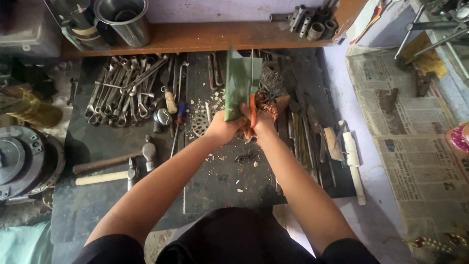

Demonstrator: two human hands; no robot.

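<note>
Dim soft daylight, brighter right; hands motion-blurred; wide-angle edges.

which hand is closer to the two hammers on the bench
Left. The left hand is nearer the hammers, up and to their right; the right hand lies farther right.

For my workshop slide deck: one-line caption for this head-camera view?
Both hands, left and right, grip a green sheet and orange-handled tool above a bench with spanners and hammers.

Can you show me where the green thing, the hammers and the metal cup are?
Green sheet (240,80): head view, middle of its flat face.
Hammers (128,174): head view, metal head of the pale-handled one.
Metal cup (128,27): head view, its shiny side wall.
</note>
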